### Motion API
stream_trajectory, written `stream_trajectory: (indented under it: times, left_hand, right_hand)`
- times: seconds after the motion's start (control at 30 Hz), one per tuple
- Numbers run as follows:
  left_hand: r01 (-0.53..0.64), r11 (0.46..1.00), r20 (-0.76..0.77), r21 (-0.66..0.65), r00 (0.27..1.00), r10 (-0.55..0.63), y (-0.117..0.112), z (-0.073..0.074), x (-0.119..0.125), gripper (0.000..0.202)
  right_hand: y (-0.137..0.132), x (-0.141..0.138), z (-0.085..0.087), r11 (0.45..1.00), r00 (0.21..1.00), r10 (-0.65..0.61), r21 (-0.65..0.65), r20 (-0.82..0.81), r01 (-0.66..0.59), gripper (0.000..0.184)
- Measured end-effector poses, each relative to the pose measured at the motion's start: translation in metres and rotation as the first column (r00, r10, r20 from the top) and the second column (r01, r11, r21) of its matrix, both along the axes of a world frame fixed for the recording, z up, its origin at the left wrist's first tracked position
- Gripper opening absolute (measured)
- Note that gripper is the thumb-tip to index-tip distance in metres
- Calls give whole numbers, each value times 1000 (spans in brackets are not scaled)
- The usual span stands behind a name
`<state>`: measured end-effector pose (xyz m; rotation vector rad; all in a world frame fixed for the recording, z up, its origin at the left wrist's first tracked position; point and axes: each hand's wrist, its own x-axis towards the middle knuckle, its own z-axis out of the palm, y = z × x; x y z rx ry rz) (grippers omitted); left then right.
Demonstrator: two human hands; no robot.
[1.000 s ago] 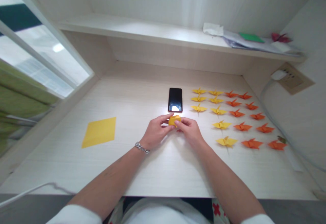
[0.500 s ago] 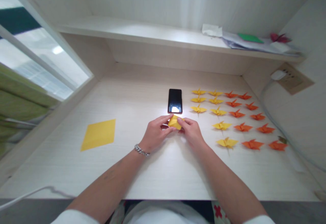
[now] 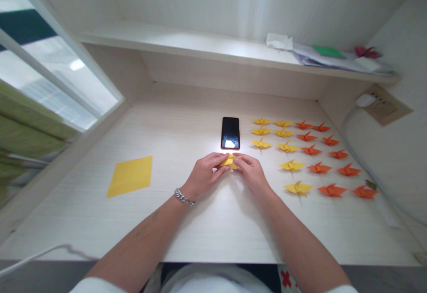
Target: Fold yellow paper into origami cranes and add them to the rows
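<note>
Both of my hands pinch a small folded yellow paper piece (image 3: 228, 161) low over the pale wooden desk (image 3: 213, 222), just in front of a black phone (image 3: 230, 132). My left hand (image 3: 204, 175), with a metal bracelet at the wrist, grips its left side with thumb and fingers closed. My right hand (image 3: 251, 173) grips its right side, fingers pressed on the top. Most of the paper is hidden between my fingers.
Rows of yellow paper cranes (image 3: 291, 165) and orange paper cranes (image 3: 319, 168) lie to the right. A flat yellow paper sheet (image 3: 130, 175) lies at the left. A shelf above holds papers (image 3: 320, 55). A wall socket (image 3: 383, 104) with a white cable is at the right.
The paper piece has been turned and pressed lower and flatter between my fingers. My hands stayed in the same spot in front of the phone.
</note>
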<state>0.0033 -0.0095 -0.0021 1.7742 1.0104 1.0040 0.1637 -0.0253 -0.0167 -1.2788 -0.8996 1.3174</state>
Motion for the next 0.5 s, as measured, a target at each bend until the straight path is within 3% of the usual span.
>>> stream_trajectory:
  times: [0.27,0.37,0.5]
  left_hand:
    - [57,998,-18,-19,998,-57,-1,4,0,24]
    - [83,987,47,-139,996,-77,1,6,-1,19]
    - [165,932,176,-324,978,-113,7,2,-4,22]
  right_hand:
    - [-1,7,6,999,999,38,27,-2,-38,31]
    - [-1,12,9,994,998,65,92,15,-66,33]
    - [-1,15,9,991,995,96,97,-2,-96,30]
